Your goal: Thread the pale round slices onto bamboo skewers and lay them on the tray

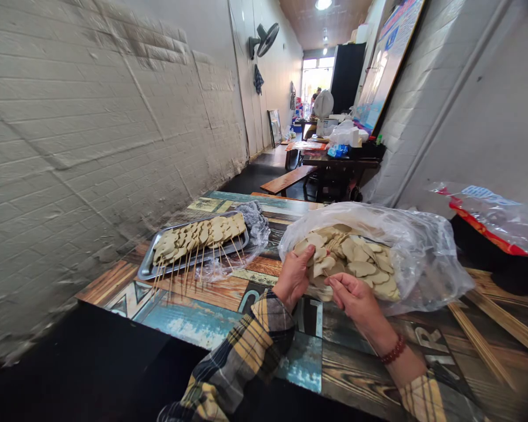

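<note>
A clear plastic bag (426,258) lies open on the table, full of thin, pale beige slices (363,261) of some food. At the bag's near left edge my left hand (293,276) is closed on one or more slices (320,265), thumb on top. My right hand (356,298) pinches a thin wooden skewer (327,274) close to those slices; its far end is hard to make out among them. To the left, a metal tray (146,271) carries several skewers threaded with the same slices (200,235), their bare sticks jutting over the near rim.
Bundles of bare skewers (481,343) rest on the patterned wooden table (193,319) at right. A black container (479,234) with red-edged packaging stands behind them. Crumpled grey plastic (254,220) sits by the tray. Beyond are a bench (288,179) and a cluttered table (343,159).
</note>
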`<state>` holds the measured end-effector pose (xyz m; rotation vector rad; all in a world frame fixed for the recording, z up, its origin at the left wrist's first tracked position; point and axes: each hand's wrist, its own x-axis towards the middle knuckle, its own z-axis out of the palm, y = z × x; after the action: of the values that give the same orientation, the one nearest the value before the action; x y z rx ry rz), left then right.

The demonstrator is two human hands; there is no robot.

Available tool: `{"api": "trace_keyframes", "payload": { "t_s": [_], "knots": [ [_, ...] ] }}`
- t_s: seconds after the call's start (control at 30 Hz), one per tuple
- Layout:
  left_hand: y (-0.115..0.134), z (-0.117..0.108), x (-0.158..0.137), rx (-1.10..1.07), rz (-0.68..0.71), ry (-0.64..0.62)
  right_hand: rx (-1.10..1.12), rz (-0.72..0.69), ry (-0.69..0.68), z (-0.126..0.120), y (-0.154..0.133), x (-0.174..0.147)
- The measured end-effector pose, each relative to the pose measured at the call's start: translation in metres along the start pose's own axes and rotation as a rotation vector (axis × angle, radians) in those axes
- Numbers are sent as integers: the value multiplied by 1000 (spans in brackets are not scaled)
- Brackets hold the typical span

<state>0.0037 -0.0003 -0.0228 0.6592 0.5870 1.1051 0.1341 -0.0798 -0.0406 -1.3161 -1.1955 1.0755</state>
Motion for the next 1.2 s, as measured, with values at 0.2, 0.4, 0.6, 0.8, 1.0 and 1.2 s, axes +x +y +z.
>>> {"api": "trace_keyframes", "payload": {
  "t_s": [0.2, 0.4, 0.6, 0.8, 1.0, 1.2],
  "knots": [
    [-2, 1, -2, 29, -9, -14, 35, -2, -17, 2, -7, 1],
    [-5, 4, -4, 36, -33, -3, 39, 18, -2, 2, -11, 1],
    [-5, 5, -4, 27, -33, -3, 68, 70, 6, 2, -10, 2],
    [3, 5, -3, 9, -14, 3, 17, 38, -25, 0, -9, 1],
    [8, 9, -7, 35, -18, -96, 38, 9, 72, -2, -13, -1],
    [2, 8, -8, 104, -17, -68, 64, 9, 91, -2, -17, 0]
  ]
}}
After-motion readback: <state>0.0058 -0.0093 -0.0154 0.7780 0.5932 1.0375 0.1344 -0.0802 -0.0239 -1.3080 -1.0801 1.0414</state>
